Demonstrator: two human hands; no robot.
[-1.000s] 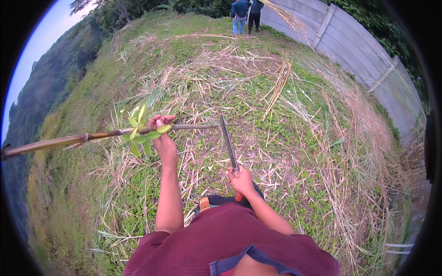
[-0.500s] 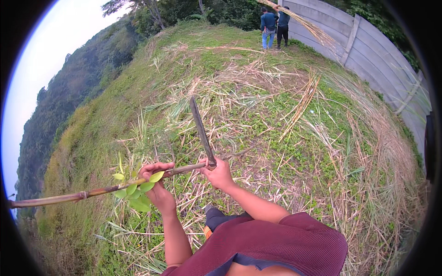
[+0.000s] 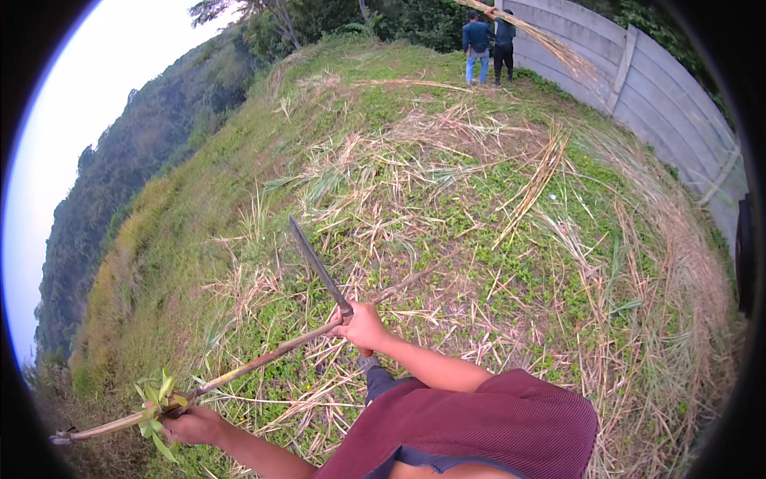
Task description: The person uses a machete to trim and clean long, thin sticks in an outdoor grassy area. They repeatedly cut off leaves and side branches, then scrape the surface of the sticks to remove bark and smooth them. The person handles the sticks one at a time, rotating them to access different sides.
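A long jointed cane stalk [image 3: 259, 353] lies slantwise across the front of me, its near end at the lower left. Around the stalk near that end my left hand [image 3: 194, 425] is closed, with a tuft of green leaves [image 3: 159, 403] bunched at its fingers. My right hand [image 3: 363, 327] grips the handle of a machete [image 3: 317, 267], whose dark blade points up and to the left. The stalk also passes at the fingers of this hand; whether they pinch it is hard to see. Part of the brown handle shows below the fist.
Cut dry stalks and straw [image 3: 383, 180] litter the grassy slope. A small pile of canes [image 3: 536, 184] lies right of centre. Far off, two people [image 3: 488, 44] stand by a grey panel wall [image 3: 574, 40], with a long cane bundle [image 3: 542, 40] raised there. Wooded hillside rises at left.
My left hand has slid down-left along the stalk, taking the leaves with it. The stalk tilts more steeply. My right hand and the machete have moved slightly lower left, the blade leaning further left.
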